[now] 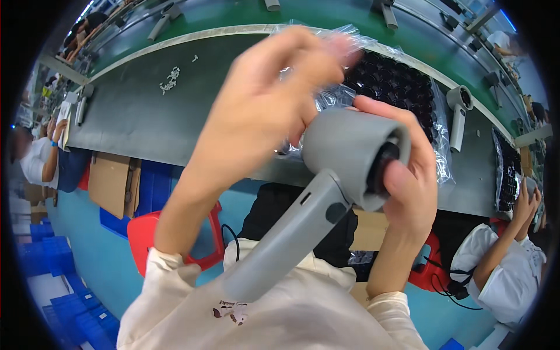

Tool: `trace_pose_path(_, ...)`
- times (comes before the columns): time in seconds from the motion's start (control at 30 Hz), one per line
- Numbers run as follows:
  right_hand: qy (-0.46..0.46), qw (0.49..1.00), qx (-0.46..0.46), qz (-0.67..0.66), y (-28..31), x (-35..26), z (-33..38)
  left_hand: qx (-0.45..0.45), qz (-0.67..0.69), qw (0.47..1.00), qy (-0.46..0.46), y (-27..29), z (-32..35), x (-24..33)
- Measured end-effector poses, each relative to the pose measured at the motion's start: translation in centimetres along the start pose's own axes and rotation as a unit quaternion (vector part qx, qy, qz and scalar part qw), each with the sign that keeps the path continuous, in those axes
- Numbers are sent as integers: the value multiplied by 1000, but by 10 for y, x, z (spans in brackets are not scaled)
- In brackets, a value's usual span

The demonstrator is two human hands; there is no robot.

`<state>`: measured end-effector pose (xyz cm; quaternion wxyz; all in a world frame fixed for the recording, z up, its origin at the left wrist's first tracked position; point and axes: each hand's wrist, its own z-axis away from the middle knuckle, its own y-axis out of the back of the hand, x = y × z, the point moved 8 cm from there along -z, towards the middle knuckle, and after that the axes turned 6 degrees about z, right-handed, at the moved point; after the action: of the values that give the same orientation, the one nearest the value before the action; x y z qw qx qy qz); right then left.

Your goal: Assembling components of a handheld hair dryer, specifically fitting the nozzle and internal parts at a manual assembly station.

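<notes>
In front of my chest is a grey hair dryer (350,154), its round head up and its handle slanting down to the left. My right hand (417,169) grips the head from the right side, the thumb pressed on a black round part (382,166) in the open end. My left hand (265,111) is raised beside the other end of the head, near clear plastic film (335,96). Motion smears its fingers, and I cannot tell if they hold anything. Behind the hands lies a tray of black round parts (391,76) in plastic film.
Small white pieces (170,80) lie on the dark workbench (134,111). Another grey hair dryer (459,116) rests at the right, beyond the tray. A co-worker's hands (525,201) hold a grey piece at the far right. Red stools (143,239) and cardboard (114,181) are below the bench.
</notes>
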<state>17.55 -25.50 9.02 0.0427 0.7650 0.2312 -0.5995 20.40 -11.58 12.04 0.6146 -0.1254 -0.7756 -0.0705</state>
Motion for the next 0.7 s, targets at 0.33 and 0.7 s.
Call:
trace_pose_path(0.33,141,966,214,-26,-24,16,16,168,276,923,-210,-25,59,-31)
trace_pose_path(0.7,312,942,124,-8,-48,12,13,129,204,902,-360,-5,59,-26)
